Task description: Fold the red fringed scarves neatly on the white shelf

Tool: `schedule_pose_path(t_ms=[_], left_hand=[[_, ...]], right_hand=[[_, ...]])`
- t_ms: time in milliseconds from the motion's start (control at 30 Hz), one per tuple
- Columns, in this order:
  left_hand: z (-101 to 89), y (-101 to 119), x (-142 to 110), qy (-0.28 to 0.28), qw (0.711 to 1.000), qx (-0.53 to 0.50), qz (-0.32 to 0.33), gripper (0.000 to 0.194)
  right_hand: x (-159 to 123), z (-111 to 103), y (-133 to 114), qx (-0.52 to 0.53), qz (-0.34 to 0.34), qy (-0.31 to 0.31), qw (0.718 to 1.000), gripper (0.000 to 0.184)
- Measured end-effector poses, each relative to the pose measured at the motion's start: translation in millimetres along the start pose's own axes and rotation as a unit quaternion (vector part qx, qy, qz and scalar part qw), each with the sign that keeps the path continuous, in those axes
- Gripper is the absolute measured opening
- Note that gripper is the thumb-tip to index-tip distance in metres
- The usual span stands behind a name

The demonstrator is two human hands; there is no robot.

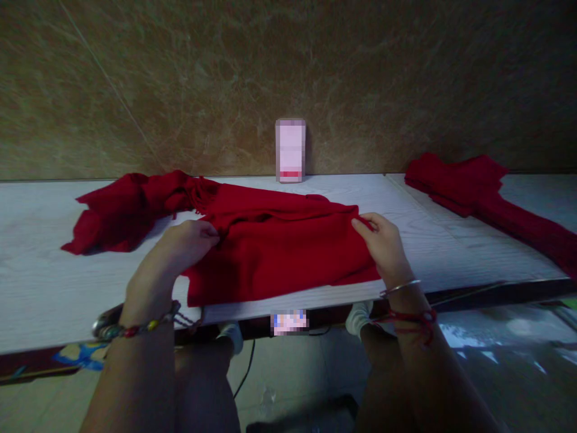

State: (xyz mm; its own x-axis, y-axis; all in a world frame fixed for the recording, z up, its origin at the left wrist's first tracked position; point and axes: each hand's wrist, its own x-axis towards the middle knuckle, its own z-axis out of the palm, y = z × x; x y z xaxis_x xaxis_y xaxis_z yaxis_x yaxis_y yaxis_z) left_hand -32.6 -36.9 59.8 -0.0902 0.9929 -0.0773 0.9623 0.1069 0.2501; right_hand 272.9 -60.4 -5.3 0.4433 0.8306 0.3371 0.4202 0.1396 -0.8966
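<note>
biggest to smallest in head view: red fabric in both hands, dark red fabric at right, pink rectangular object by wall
Held red fabric
Dark red fabric, partly out of frame
Pink rectangular object

A white wood-grained surface [27,258] is stretching across the middle of the frame, with a brown marbled wall [180,72] rising behind it. A broad red fabric sheet [288,252] is lying at centre, between the left hand [192,240] and the right hand [381,240], both touching it. A crumpled red cloth bundle [117,210] is lying at centre left, its fringed end meeting the sheet. A long red cloth strip [473,186] is lying well apart, running off the right edge. A pale pink rectangular panel [291,147] is standing at upper centre, behind the sheet.
</note>
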Motion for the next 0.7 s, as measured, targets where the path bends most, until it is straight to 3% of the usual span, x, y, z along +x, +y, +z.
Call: schedule_pose_path(t_ms=[67,133,300,467,700], left_hand=[[0.0,5,0,-0.023,0.998,0.045,-0.027,0.031],[-0.8,10,-2,0.014,0.997,0.059,-0.054,0.043],[2.3,15,-3,0.039,0.997,0.008,-0.061,0.045],[5.6,19,-3,0.093,0.995,-0.039,-0.029,0.038],[6.3,25,-4,0.171,0.984,-0.043,-0.027,0.034]], right_hand=[[-3,1,2,-0.093,-0.030,-0.010,0.995,0.015],[-5,3,2,-0.148,-0.073,0.029,0.986,0.017],[-10,12,-8,-0.159,-0.180,0.099,0.966,0.033],[-19,30,-20,-0.179,-0.249,0.074,0.949,0.034],[-19,51,-30,-0.282,-0.279,0.010,0.918,0.034]])
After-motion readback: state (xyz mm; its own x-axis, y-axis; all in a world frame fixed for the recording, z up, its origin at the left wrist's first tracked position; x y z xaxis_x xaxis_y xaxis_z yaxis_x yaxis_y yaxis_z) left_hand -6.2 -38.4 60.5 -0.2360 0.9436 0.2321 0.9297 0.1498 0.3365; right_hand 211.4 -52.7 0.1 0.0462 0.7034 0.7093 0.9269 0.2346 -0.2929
